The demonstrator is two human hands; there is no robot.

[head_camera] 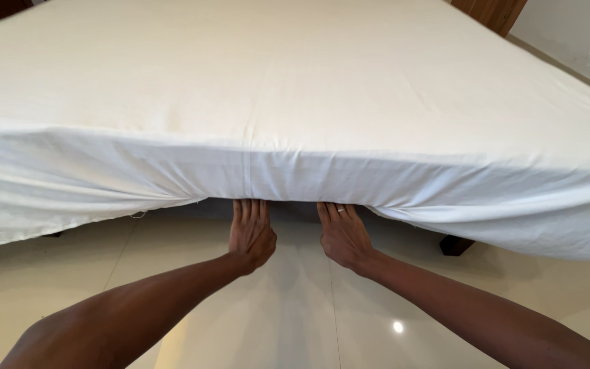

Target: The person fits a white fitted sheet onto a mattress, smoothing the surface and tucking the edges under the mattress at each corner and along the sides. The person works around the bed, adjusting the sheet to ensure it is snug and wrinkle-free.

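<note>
Two bare hands press flat, palms down, under the near edge of a bed, fingertips hidden beneath the hanging hem of a white cotton bed sheet (295,102). The left hand (250,234) and the right hand (343,236), which wears a thin ring on one finger, lie side by side but apart at the middle of the near side. With the fingertips out of sight, it cannot be told whether either hand grips cloth or merely pushes it in; the parts of the fingers that show are stretched out straight, not clenched.

Around the hands, the sheet is tucked up and out of sight in a short stretch at the centre, where a dark gap shows below the mattress. To the left the cloth hangs loose in slanting folds down toward the glossy cream tiled floor (295,307), and to the right a longer flap sags low, partly covering a dark wooden bed leg (455,244). A faint seam runs from the near edge away across the top.

Farther out, the top of the sheet lies smooth and flat across the whole mattress to the far side, with a brown wooden headboard (489,12) at the far right corner against a pale wall. By this view, the spreading appears finished and the centre tuck is under way; the loose runs to left and right along the near edge look yet to be tucked.
</note>
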